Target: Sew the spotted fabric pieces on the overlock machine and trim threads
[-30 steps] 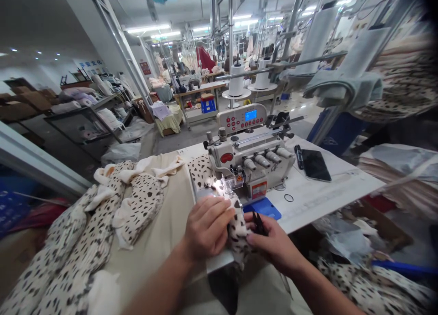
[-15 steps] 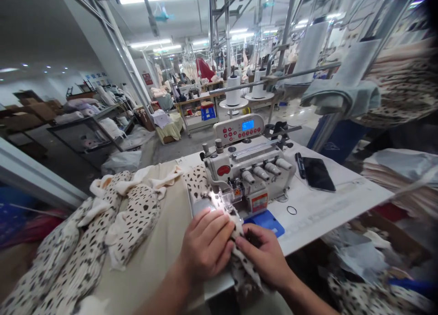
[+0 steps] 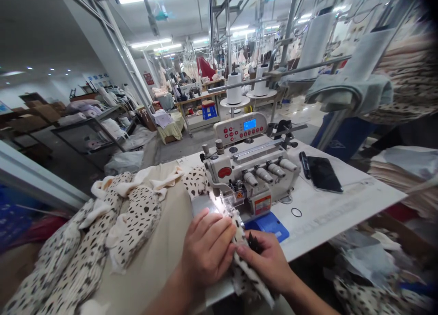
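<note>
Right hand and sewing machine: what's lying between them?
In the head view, a blue plastic piece lies on the white table between the right hand and the overlock sewing machine.

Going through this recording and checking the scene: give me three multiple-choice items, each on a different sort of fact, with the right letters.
1. Where does the smartphone lie? A on the white table right of the overlock machine; B on the spotted fabric; C on the floor.
2. How many thread cones stand on the round stands behind the machine? A one; B two; C four.
3. The machine's display is: A dark; B lit blue; C covered by cloth.

A, it lies on the tabletop; B, two show; B, it glows blue.
</note>
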Action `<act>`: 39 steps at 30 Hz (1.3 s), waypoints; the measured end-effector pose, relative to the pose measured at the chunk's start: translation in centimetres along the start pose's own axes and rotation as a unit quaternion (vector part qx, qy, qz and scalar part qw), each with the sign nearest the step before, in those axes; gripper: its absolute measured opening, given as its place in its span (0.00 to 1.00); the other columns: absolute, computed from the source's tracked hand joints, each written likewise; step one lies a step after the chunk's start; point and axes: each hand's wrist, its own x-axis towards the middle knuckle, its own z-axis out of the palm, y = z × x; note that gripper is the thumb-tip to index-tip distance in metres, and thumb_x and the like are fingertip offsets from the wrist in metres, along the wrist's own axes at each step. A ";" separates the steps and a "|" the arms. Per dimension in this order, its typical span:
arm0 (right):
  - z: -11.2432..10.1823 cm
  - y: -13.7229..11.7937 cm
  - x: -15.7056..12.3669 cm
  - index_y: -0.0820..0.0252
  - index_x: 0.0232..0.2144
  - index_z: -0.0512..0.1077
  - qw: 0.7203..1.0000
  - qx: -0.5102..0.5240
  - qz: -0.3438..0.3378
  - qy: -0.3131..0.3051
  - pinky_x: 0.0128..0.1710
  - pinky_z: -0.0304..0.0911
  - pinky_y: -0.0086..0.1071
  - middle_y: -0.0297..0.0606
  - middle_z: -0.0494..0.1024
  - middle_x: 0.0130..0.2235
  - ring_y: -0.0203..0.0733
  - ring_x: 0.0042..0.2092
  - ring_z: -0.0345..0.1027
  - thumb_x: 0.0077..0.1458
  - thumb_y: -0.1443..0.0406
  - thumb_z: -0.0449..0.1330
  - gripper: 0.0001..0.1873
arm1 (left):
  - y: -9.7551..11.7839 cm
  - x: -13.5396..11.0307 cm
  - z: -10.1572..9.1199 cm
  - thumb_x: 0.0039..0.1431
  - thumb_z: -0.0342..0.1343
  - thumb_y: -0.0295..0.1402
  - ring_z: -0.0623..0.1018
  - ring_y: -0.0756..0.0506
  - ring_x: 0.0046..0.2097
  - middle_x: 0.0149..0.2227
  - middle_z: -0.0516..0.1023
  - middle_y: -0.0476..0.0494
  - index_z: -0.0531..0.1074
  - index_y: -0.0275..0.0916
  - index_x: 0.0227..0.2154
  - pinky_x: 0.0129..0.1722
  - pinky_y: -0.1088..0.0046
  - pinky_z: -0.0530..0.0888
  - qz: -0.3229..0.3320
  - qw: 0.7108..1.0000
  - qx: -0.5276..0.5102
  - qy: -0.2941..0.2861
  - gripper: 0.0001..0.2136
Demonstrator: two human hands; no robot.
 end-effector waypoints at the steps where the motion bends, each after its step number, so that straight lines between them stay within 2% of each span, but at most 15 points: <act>1: 0.0 0.0 0.0 0.62 0.29 0.77 1.000 -0.004 -0.005 -0.005 0.33 0.62 0.28 0.34 0.75 0.29 0.37 0.31 0.63 0.58 0.56 0.65 0.14 | 0.0 0.1 0.0 0.61 0.54 0.29 0.75 0.39 0.52 0.48 0.81 0.39 0.76 0.36 0.49 0.61 0.53 0.66 -0.008 1.000 0.001 0.000 0.14; 11: -0.2 0.3 -0.2 0.63 0.30 0.75 1.000 0.005 0.002 -0.006 0.34 0.62 0.29 0.34 0.74 0.29 0.37 0.32 0.63 0.60 0.55 0.63 0.16 | 0.4 0.3 0.0 0.60 0.55 0.27 0.75 0.39 0.50 0.49 0.80 0.38 0.74 0.34 0.49 0.59 0.53 0.66 -0.048 0.999 0.000 0.011 0.14; 16: -0.3 0.4 -0.2 0.63 0.32 0.77 0.999 0.023 0.027 0.010 0.35 0.64 0.31 0.37 0.77 0.32 0.39 0.33 0.66 0.59 0.54 0.64 0.17 | 0.2 0.1 0.1 0.59 0.56 0.29 0.75 0.38 0.51 0.51 0.79 0.36 0.74 0.35 0.43 0.60 0.52 0.64 -0.074 0.997 0.007 0.008 0.10; 20: 0.1 0.1 -0.3 0.64 0.32 0.77 0.999 0.018 0.042 0.009 0.35 0.65 0.32 0.38 0.78 0.31 0.40 0.33 0.67 0.57 0.53 0.65 0.18 | -0.1 -0.1 0.1 0.61 0.53 0.32 0.75 0.38 0.53 0.52 0.79 0.37 0.74 0.37 0.46 0.62 0.51 0.63 -0.081 0.996 0.031 0.010 0.12; 23: 0.5 0.0 -0.5 0.64 0.35 0.78 0.998 0.032 0.052 0.008 0.36 0.66 0.33 0.39 0.79 0.33 0.42 0.34 0.68 0.56 0.53 0.67 0.18 | -0.1 -0.2 -0.1 0.61 0.52 0.29 0.75 0.38 0.55 0.52 0.79 0.35 0.74 0.35 0.47 0.61 0.51 0.65 -0.056 0.998 0.023 0.031 0.13; 26: 1.0 0.1 -0.6 0.64 0.37 0.78 0.997 0.051 0.061 0.020 0.37 0.67 0.34 0.40 0.79 0.34 0.43 0.34 0.69 0.53 0.52 0.68 0.20 | 0.1 -0.2 -0.4 0.59 0.52 0.25 0.75 0.39 0.54 0.49 0.80 0.35 0.74 0.33 0.46 0.60 0.53 0.68 0.000 0.999 -0.018 0.049 0.13; 30: 1.5 0.0 -0.4 0.64 0.34 0.78 0.996 0.044 0.059 0.043 0.35 0.67 0.33 0.39 0.78 0.32 0.42 0.33 0.68 0.54 0.50 0.67 0.21 | 0.2 0.0 -0.6 0.60 0.51 0.28 0.76 0.40 0.54 0.48 0.81 0.37 0.75 0.34 0.46 0.61 0.55 0.68 0.042 0.999 -0.029 0.018 0.13; 39: 1.7 0.0 -0.2 0.64 0.32 0.78 0.996 0.016 0.070 0.043 0.33 0.67 0.33 0.39 0.78 0.31 0.43 0.31 0.68 0.53 0.49 0.67 0.22 | -0.6 -0.1 -0.5 0.59 0.55 0.31 0.75 0.38 0.56 0.51 0.79 0.37 0.75 0.36 0.47 0.61 0.51 0.66 -0.035 0.999 -0.008 0.007 0.14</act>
